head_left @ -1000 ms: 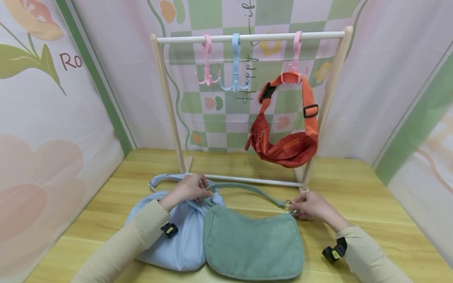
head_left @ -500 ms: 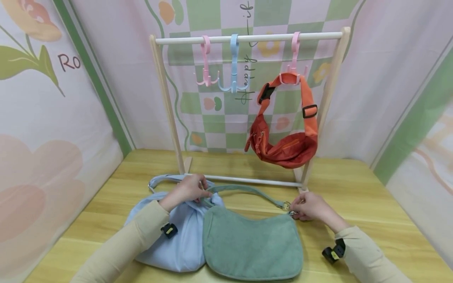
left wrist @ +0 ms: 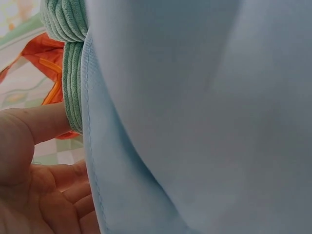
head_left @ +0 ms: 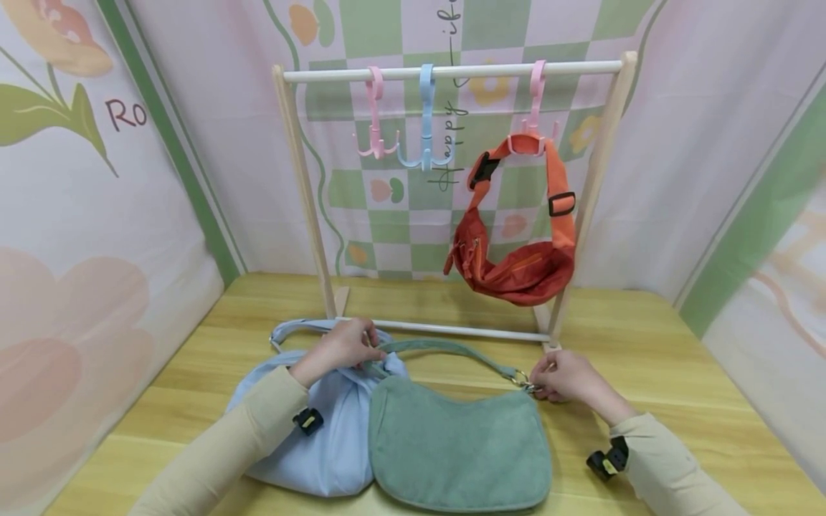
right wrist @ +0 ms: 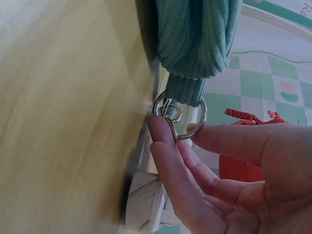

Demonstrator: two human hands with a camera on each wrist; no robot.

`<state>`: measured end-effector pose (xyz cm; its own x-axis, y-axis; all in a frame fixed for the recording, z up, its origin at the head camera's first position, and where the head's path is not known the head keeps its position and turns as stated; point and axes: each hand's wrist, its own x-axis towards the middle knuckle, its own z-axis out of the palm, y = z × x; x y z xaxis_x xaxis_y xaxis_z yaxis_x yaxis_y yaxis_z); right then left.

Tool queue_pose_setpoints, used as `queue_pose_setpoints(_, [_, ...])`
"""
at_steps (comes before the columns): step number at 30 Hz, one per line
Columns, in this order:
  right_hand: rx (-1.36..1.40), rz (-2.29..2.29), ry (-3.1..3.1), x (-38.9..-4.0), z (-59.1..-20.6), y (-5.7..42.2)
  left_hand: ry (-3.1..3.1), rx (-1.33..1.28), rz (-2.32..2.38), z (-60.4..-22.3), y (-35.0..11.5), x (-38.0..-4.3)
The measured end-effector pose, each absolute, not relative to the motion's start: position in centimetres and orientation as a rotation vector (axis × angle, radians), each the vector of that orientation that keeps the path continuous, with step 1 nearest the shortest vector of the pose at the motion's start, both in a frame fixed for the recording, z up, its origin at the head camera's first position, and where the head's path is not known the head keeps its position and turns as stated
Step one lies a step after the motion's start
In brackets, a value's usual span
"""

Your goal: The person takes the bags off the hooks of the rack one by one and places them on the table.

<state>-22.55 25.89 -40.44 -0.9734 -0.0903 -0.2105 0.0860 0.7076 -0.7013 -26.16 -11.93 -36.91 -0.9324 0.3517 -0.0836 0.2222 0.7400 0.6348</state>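
Note:
A green corduroy shoulder bag [head_left: 461, 448] lies on the table, its strap [head_left: 445, 345] arched behind it. At the bag's right end my right hand [head_left: 568, 376] pinches the metal ring [right wrist: 202, 117] between thumb and fingers, seen closely in the right wrist view. My left hand [head_left: 345, 344] holds the strap's left end, fingers partly hidden. In the left wrist view the thumb lies against the green strap [left wrist: 73, 83]. Under the left forearm a light blue bag [head_left: 323, 444] lies on the table, touching the green bag's left side; its folds fill much of the left wrist view.
Behind the bags stands a wooden rack with a white top bar [head_left: 484, 70]. A pink hook [head_left: 376, 118] and a blue hook [head_left: 426, 118] hang bare. A red-orange waist bag [head_left: 516, 276] hangs from another pink hook [head_left: 537, 93] at the right.
Both hands stay at the same spots on the green bag. The ring end by the right hand has shifted slightly. The head view has moved a little.

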Motion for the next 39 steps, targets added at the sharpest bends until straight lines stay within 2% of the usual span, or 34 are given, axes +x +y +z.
queue_pose_setpoints(23, [-0.082, -1.002, 2.798, -22.1, -39.3, 26.0, 2.827, 0.464, 0.879, -36.6, -11.9, -25.7])
queue_pose_setpoints(30, [-0.198, -0.848, 2.884, -22.1, -38.7, 26.2, 2.860, 0.489, 0.863, -36.2, -12.0, -25.3])
queue_pose_setpoints(39, [-0.234, -0.864, 2.941, -21.9, -37.7, 25.7, 2.887, 0.472, 0.850, -35.3, -12.1, -24.8])
